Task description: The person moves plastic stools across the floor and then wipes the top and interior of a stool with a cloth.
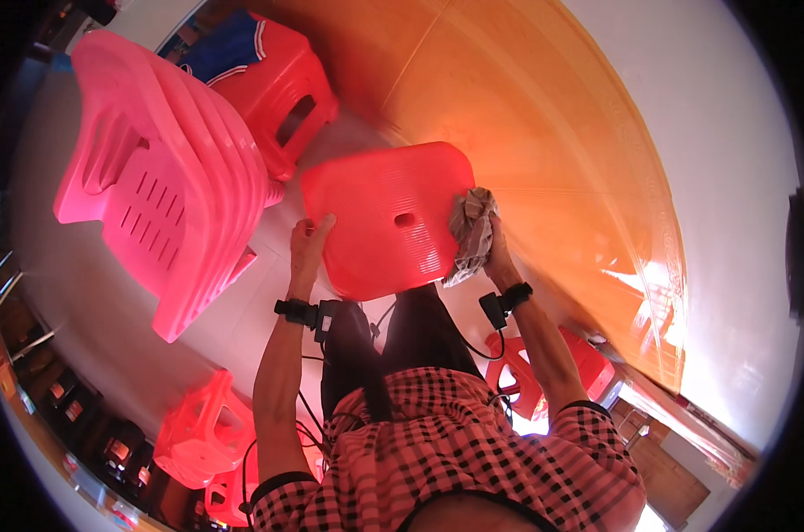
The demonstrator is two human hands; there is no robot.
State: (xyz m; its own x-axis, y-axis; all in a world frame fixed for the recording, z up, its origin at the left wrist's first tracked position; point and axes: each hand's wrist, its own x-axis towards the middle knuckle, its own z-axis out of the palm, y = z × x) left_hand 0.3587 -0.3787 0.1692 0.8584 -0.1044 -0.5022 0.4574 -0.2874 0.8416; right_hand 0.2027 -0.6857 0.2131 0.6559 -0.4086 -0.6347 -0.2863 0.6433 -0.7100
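The left hand [309,244] grips the edge of the red plastic stool seat [386,217]. The right hand [493,248] squeezes a grey crumpled rag [473,232] against it. Hold steady and press firmly into the grooves.

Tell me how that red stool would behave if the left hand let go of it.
The red stool looks like thin moulded plastic, so it is probably light and stiff. The left hand grips its edge while the right hand presses a cloth against the far side; released, it might tip or slide. The ribbed seat likely gives some grip.
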